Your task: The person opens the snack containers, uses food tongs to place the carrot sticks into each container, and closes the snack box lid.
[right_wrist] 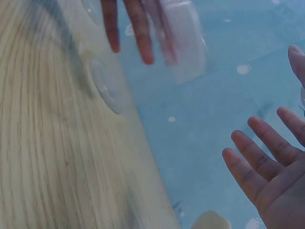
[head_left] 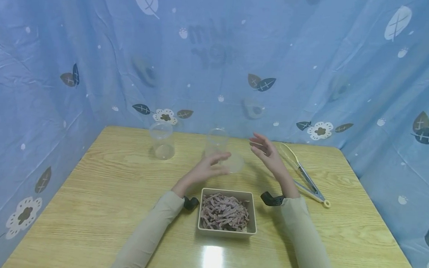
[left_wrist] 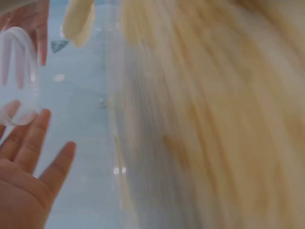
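Observation:
The left hand [head_left: 206, 169] reaches over the table with fingers spread, close in front of a clear plastic cup [head_left: 217, 139]; whether it touches the cup I cannot tell. A round clear lid [head_left: 233, 163] lies beside that cup, between the hands. To its right the right hand [head_left: 269, 156] is raised with fingers apart, holding nothing. In the left wrist view the left hand [left_wrist: 28, 167] has straight fingers near the cup [left_wrist: 21, 76]. The right wrist view shows the right hand [right_wrist: 276, 176] open, away from the cup [right_wrist: 183, 40].
A beige rectangular container [head_left: 227, 233] full of shredded greyish-pink pieces [head_left: 225, 212] stands between the forearms. Another clear cup [head_left: 163, 140] stands at the back left. Metal tongs [head_left: 310, 179] with cream tips lie right of the right hand. A blue patterned curtain [head_left: 219, 68] surrounds the table.

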Motion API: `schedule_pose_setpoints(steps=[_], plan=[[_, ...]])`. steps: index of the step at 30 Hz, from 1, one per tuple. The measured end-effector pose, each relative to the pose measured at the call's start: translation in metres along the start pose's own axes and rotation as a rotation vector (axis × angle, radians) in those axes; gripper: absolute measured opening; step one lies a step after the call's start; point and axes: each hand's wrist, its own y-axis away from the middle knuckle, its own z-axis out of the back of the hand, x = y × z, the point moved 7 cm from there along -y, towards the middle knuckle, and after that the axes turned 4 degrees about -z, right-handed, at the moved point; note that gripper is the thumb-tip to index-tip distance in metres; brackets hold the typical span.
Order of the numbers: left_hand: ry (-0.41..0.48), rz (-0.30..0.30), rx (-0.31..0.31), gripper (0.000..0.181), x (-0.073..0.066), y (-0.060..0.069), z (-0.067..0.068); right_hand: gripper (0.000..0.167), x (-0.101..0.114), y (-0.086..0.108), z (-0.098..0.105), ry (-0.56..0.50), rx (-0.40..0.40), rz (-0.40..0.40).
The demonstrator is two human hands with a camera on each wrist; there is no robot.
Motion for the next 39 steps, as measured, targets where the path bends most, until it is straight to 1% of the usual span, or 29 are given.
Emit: schedule_pose_setpoints(steps=[6,10,11,15,17,19,23,25,30,32,37,39], plan=[[0.02,0.043,0.083,0.065,0.007,-0.001,-0.009,0.053,0.0,0.005,0.002,-0.009,-0.003,0.01],[0.029,0.058,0.158,0.067,0.01,-0.006,-0.017,0.054,0.002,0.008,0.003,-0.007,0.001,0.009],[0.037,0.067,0.177,0.068,0.011,-0.007,-0.019,0.054,0.002,0.008,0.003,0.0,0.0,0.011],[0.116,0.126,0.252,0.067,0.017,-0.009,-0.029,0.054,0.004,0.011,0.006,0.01,0.005,0.019],[0.133,0.153,0.284,0.067,0.02,-0.009,-0.033,0.053,0.004,0.012,0.006,0.008,0.011,0.024],[0.096,0.153,0.32,0.068,0.022,-0.01,-0.036,0.053,0.004,0.012,0.006,0.003,0.02,0.028],[-0.046,0.095,0.376,0.072,0.023,-0.013,-0.04,0.054,0.006,0.012,0.005,0.005,0.035,0.034],[-0.095,0.074,0.394,0.073,0.024,-0.014,-0.042,0.054,0.006,0.012,0.005,0.005,0.037,0.037],[-0.144,0.078,0.425,0.076,0.026,-0.016,-0.045,0.054,0.006,0.013,0.004,0.008,0.035,0.038],[-0.169,0.072,0.435,0.077,0.026,-0.016,-0.046,0.055,0.006,0.012,0.003,0.014,0.037,0.034],[-0.259,0.016,0.449,0.076,0.023,-0.017,-0.047,0.056,0.005,0.012,-0.001,0.035,0.046,0.018],[-0.278,-0.004,0.453,0.076,0.021,-0.017,-0.047,0.056,0.005,0.012,-0.002,0.039,0.051,0.015]])
